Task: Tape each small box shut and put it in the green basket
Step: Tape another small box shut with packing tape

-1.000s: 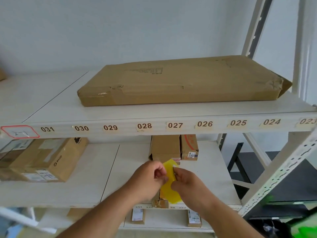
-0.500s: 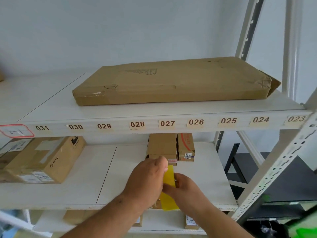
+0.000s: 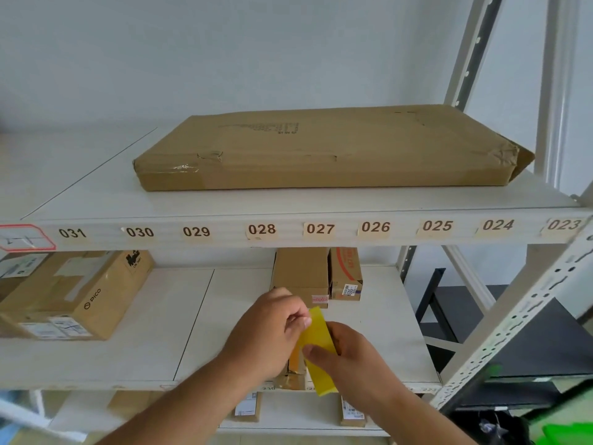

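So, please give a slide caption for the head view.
Both hands hold yellow tape over a small box.

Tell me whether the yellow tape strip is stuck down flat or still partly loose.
Partly loose: the yellow tape strip stands off the small box, pinched by the left hand and right hand.

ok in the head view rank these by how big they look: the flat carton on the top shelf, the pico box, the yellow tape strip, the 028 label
1. Flat carton, clearly largest.
2. Pico box, partly cut off at the left edge.
3. Yellow tape strip, nearest the camera and partly hidden by the hands, so its true size is unsure.
4. 028 label, smallest.
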`<state>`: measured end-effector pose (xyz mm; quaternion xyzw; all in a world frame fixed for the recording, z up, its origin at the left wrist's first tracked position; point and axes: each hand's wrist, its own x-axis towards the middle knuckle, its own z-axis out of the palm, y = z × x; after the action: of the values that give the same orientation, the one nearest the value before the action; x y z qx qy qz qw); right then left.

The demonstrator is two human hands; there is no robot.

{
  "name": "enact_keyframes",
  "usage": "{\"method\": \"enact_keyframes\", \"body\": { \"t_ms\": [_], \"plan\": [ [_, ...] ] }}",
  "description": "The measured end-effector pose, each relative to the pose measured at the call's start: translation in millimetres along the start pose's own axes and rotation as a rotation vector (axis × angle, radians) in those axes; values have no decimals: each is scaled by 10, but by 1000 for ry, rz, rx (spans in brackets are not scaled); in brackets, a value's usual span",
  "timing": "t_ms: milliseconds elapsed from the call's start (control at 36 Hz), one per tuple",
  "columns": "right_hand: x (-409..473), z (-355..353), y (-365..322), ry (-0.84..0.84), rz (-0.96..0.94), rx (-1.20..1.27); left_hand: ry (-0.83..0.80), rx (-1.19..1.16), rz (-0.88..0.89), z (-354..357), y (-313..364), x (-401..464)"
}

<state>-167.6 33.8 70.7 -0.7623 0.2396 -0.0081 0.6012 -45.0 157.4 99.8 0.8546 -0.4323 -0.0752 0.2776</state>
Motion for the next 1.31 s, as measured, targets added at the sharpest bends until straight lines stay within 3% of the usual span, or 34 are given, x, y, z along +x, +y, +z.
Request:
{"method": "enact_keyframes", "body": {
  "t_ms": [139, 306, 472, 667, 833, 944, 1028, 1139, 1222, 1306],
  "plan": [
    [28, 36, -26, 8, 2, 19, 60, 119, 54, -18, 6, -59],
    [58, 37, 0, 74, 126, 96, 74, 86, 111, -109, 165, -123],
    [6, 108, 22, 162, 101, 107, -34, -206, -189, -169, -87, 108],
    [-9, 258, 117, 115, 80, 171, -109, -268, -245, -123, -129, 127],
    [-17, 284, 133, 93, 82, 226, -166, -478, -386, -140, -186, 69],
    [-19, 279, 163, 110, 99, 244, -148, -661, -516, -60, -226, 19],
    [-19, 266, 168, 102, 107, 246, -42, -820, -613, 56, -285, -22],
    [-25, 248, 190, 96, 116, 269, -8, -1003, -652, 223, -299, -85],
    [-33, 234, 195, 104, 129, 285, -42, -999, -621, 337, -271, -138],
    [-32, 228, 221, 104, 133, 263, 65, -943, -592, 424, -247, -144]
  ]
}}
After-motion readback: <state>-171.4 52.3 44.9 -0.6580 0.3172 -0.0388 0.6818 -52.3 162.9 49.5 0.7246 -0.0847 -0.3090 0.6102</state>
